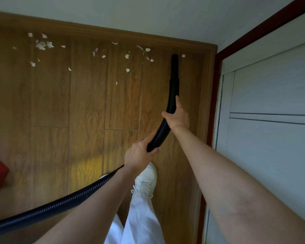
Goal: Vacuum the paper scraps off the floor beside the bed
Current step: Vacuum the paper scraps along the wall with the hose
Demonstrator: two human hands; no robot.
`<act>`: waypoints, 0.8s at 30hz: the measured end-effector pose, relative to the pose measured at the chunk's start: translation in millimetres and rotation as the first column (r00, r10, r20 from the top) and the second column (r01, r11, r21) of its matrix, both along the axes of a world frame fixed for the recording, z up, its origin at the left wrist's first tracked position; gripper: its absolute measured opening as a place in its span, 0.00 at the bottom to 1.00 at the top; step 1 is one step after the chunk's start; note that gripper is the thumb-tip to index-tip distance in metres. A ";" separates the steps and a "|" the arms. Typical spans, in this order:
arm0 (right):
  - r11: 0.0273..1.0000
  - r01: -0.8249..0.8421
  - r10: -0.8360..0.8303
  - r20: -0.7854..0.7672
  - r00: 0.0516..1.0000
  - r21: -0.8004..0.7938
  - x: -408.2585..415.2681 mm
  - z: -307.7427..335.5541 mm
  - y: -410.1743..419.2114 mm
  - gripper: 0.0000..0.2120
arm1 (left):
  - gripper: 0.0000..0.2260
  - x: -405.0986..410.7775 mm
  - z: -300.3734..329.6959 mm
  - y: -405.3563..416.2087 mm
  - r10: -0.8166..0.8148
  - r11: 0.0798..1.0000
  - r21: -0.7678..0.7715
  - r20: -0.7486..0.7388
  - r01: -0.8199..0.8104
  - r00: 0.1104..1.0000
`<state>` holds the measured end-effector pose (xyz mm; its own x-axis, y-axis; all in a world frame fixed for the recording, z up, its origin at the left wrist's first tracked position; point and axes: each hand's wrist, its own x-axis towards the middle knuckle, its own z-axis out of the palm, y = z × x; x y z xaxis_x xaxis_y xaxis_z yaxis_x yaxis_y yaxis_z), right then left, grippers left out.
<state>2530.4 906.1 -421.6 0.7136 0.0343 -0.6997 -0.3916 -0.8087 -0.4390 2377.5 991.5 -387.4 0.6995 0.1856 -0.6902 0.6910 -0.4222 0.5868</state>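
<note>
Many paper scraps (42, 44) lie scattered on the wooden floor (51, 103) from ten to one o'clock, close to the skirting board (95, 30) under the pale wall. White cupboard doors (271, 94) close off the three o'clock side; bare planks stretch toward nine. Both hands curl around a black ribbed hose (173, 95): right hand (179, 115) ahead, left hand (139, 152) behind. Its nozzle tip points at twelve, beside one scrap. A white shoe (146, 178) stands at six.

Both hands (177, 115) grip black hose (173, 88) near paper scraps (42, 44)
</note>
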 end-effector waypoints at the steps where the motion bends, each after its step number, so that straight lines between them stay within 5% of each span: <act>1: 1.000 0.015 -0.015 0.004 1.000 -0.010 1.8 0.0 -5.9 0.40 | 0.27 3.3 -1.4 -2.3 -0.025 1.000 0.007 -0.001 0.025 1.000; 7: 0.995 0.098 -0.098 -0.006 0.995 -0.006 12.5 -0.2 -31.3 0.40 | 0.27 20.6 -7.3 -14.1 -0.127 0.991 0.032 0.009 0.126 0.992; 17: 0.999 0.006 -0.004 -0.046 0.999 0.054 -1.2 1.9 6.3 0.40 | 0.28 -3.4 -1.9 3.7 -0.016 1.000 0.026 -0.014 0.016 1.000; 24: 0.998 0.037 -0.036 -0.027 0.999 0.043 9.8 5.9 7.9 0.39 | 0.28 7.1 1.9 9.0 -0.080 0.995 0.064 0.019 0.079 0.997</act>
<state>2540.2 914.0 -415.7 0.6961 0.0394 -0.7169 -0.4325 -0.7739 -0.4625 2384.5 1000.4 -385.4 0.7284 0.1713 -0.6634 0.6412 -0.5116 0.5720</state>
